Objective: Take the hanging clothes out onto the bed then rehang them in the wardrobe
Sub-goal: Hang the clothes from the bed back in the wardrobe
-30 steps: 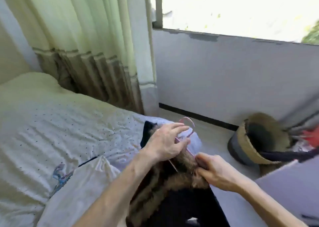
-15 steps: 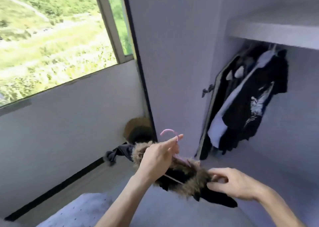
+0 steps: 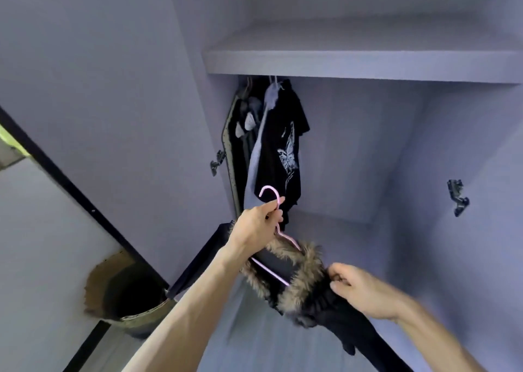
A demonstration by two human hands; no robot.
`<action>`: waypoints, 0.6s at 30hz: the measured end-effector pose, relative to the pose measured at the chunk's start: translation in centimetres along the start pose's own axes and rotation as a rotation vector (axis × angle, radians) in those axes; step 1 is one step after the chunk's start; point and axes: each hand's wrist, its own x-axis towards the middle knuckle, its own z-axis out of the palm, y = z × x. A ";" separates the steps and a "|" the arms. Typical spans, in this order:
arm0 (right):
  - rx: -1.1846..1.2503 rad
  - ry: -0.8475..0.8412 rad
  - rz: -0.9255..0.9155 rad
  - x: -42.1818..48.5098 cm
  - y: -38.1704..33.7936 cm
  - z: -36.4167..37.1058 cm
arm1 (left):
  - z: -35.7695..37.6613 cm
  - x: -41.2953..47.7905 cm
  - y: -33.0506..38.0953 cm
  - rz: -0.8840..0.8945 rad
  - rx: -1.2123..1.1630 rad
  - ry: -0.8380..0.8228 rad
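The left hand (image 3: pixel 256 225) pinched the neck of a pink hanger (image 3: pixel 269 194) between thumb and fingers, with the hook pointing up toward twelve o'clock. On the hanger hung a dark fur-trimmed jacket (image 3: pixel 307 275), held in the air before the open wardrobe, at about five o'clock from the picture's centre. The right hand (image 3: pixel 360 291), at four o'clock from the left one, was curled round the jacket's dark cloth just beside the fur. The rest of the jacket trailed off toward five o'clock, blurred.

Inside the wardrobe, at twelve o'clock from the left hand, a black T-shirt with a white butterfly print (image 3: pixel 285 148) hung beneath the shelf (image 3: pixel 362 65). Other dark garments (image 3: pixel 246 122) were pressed against it on its nine o'clock side. A metal hinge (image 3: pixel 457 199) sat on the side wall at three o'clock. A woven basket (image 3: pixel 113 295) stood low at eight o'clock.
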 end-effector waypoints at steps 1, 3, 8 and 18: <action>-0.008 0.014 0.023 -0.1 0.2 0.5 | 0.1 0.5 0.0 0.014 0.059 -0.053; 0.006 0.041 0.072 -0.1 0.3 1.4 | 0.1 1.0 0.0 0.051 0.168 -0.165; 0.165 0.084 0.154 0.8 -0.1 1.5 | -2.3 1.8 -1.1 0.091 0.296 -0.234; 0.330 0.278 0.052 8.8 -4.1 -4.7 | -13.7 8.8 -4.7 0.001 0.909 0.111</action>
